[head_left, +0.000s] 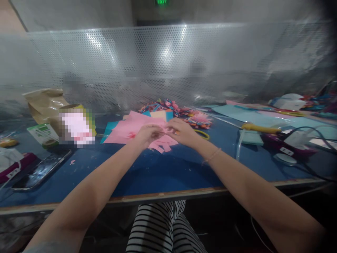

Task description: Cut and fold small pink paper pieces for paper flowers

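Both my arms reach out over a blue table (pixel 158 172). My left hand (pixel 147 134) and my right hand (pixel 181 131) meet above a pile of pink paper sheets (pixel 131 128), fingers pinched together on a small pink paper piece (pixel 164 130) held between them. Cut pink strips (pixel 163 146) lie on the table just under the hands. A heap of finished colourful paper flowers (pixel 179 111) sits right behind the hands.
A phone (pixel 39 172) lies at the left, beside a tape roll (pixel 50 143) and a brown paper bag (pixel 44 102). A yellow-handled tool (pixel 260 128), cables, a purple device (pixel 289 147) and light-blue sheets (pixel 252 117) crowd the right. A perforated metal screen (pixel 168 63) backs the table.
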The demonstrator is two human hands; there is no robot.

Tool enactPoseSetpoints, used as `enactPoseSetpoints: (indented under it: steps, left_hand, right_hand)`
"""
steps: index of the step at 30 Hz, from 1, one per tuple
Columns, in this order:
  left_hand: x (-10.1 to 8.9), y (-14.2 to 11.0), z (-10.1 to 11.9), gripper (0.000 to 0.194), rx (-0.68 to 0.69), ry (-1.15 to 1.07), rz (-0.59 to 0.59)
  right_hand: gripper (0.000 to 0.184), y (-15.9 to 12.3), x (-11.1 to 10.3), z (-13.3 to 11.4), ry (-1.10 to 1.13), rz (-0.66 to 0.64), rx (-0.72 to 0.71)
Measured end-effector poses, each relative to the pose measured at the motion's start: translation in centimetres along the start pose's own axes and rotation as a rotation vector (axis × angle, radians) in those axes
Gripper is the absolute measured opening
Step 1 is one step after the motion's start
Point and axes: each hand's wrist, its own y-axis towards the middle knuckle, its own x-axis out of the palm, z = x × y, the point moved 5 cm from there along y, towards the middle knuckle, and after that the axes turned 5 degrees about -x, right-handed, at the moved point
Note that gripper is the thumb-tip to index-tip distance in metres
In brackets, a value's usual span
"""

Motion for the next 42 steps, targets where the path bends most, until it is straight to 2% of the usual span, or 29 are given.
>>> enactPoseSetpoints:
  steps: [4,12,20,23,30,35,42]
  left_hand:
    - [0.4,-0.2,-0.3,0.008,-0.033,0.004,-0.022]
    - [0.2,0.0,-0.3,0.009,0.019,-0.012,-0.022]
    - [0.5,-0.2,-0.2,0.012,0.061,-0.007,-0.056]
    - [0.6,-0.2,-0.2,0.013,0.069,-0.003,-0.062]
    - [1.0,-0.4,-0.1,0.015,0.1,-0.002,-0.097]
    - [1.2,-0.5,0.1,0.018,0.137,0.013,-0.103]
    - [0.8,-0.5,0.5,0.022,0.272,0.242,-0.029]
  right_hand:
    - [0.014,0.0,-0.1,0.1,-0.012,0.016,-0.002]
    - [0.01,0.2,-0.2,-0.8,0.0,-0.022,-0.032]
    - [0.007,0.3,-0.3,-0.7,-0.016,0.009,-0.017]
    - [0.005,0.3,-0.4,-0.5,-0.026,0.04,0.059]
    - [0.005,0.2,-0.3,0.6,0.064,0.115,0.369]
    - [0.004,0.2,-0.3,0.8,0.137,0.138,0.462]
    - [0.008,-0.1,0.0,1.2,0.237,0.149,0.561]
